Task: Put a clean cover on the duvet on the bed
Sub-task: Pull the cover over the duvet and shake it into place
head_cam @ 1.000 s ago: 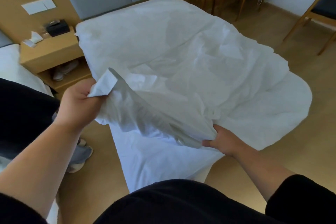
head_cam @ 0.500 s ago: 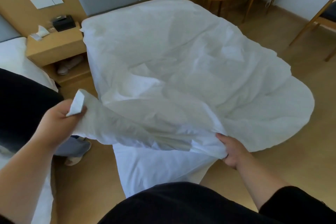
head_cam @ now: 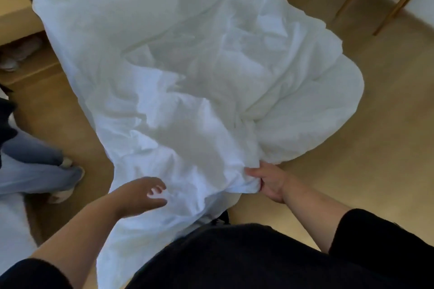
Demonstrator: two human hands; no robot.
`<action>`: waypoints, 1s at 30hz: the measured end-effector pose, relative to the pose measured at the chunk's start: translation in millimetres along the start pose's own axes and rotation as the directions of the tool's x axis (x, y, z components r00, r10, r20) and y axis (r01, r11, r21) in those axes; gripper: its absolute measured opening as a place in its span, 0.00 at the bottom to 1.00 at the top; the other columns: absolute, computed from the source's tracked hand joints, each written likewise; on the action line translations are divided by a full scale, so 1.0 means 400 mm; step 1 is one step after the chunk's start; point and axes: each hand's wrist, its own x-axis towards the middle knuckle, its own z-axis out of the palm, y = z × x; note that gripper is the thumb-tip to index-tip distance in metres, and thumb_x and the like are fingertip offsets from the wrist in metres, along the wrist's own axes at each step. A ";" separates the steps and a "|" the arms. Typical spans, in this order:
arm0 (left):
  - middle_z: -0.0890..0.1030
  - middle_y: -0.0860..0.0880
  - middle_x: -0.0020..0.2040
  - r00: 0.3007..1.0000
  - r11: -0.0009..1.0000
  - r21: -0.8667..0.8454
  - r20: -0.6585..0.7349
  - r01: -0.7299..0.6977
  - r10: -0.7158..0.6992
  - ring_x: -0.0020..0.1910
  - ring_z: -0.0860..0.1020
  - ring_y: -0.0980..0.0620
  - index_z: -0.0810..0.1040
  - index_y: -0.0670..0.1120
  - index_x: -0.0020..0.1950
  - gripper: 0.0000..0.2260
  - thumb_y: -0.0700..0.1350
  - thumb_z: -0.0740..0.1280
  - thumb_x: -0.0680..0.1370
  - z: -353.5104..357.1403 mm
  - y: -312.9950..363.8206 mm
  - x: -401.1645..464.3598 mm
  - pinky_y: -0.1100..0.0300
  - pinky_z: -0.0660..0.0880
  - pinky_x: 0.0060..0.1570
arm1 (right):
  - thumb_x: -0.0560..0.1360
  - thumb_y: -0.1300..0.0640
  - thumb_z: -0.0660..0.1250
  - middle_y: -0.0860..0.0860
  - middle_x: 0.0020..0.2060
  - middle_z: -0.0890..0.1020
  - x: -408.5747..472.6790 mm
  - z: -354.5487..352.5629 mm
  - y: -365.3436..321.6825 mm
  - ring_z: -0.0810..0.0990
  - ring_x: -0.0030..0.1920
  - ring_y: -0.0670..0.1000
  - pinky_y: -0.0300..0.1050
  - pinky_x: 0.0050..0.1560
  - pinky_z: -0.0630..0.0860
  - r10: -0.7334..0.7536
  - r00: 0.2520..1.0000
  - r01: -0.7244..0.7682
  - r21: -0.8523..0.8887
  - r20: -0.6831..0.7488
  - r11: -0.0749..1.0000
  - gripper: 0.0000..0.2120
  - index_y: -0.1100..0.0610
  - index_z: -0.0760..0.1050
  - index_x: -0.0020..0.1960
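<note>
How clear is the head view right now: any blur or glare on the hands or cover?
Head view: left hand smeared by motion blur; right hand sharper, gripping the white cover; soft daylight, no glare; wide-angle bending at the edges.

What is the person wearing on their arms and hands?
Both hands, the left hand and the right hand, are bare: no gloves, rings or watch show. The forearms are bare too. Black sleeves are pushed up near the elbows, matching a black top.

Rumpled white duvet (head_cam: 187, 58) across the bed.
</note>
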 end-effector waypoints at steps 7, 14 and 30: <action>0.77 0.60 0.47 0.899 0.930 -0.028 -0.265 -0.368 0.348 0.44 0.76 0.62 0.77 0.56 0.55 0.05 0.52 0.64 0.81 0.030 0.315 0.113 0.65 0.70 0.44 | 0.74 0.50 0.73 0.48 0.60 0.84 -0.051 0.045 0.023 0.82 0.61 0.52 0.54 0.66 0.77 0.058 0.993 -0.007 -0.444 0.100 0.896 0.24 0.48 0.75 0.69; 0.77 0.57 0.52 0.931 0.945 0.013 -0.169 -0.328 0.325 0.48 0.76 0.58 0.77 0.52 0.62 0.11 0.52 0.64 0.81 0.049 0.476 0.258 0.65 0.70 0.49 | 0.76 0.53 0.70 0.48 0.57 0.85 -0.066 -0.089 -0.065 0.83 0.57 0.47 0.43 0.55 0.77 0.048 0.996 -0.006 -0.466 0.077 0.885 0.21 0.41 0.75 0.68; 0.66 0.44 0.73 0.947 0.975 0.209 -0.322 0.071 0.000 0.70 0.66 0.41 0.63 0.47 0.76 0.28 0.50 0.67 0.79 0.025 0.863 0.909 0.45 0.68 0.66 | 0.77 0.42 0.70 0.52 0.65 0.74 0.362 -0.788 -0.237 0.76 0.62 0.56 0.51 0.61 0.74 0.148 0.802 -0.272 -0.134 -0.578 0.953 0.34 0.55 0.63 0.76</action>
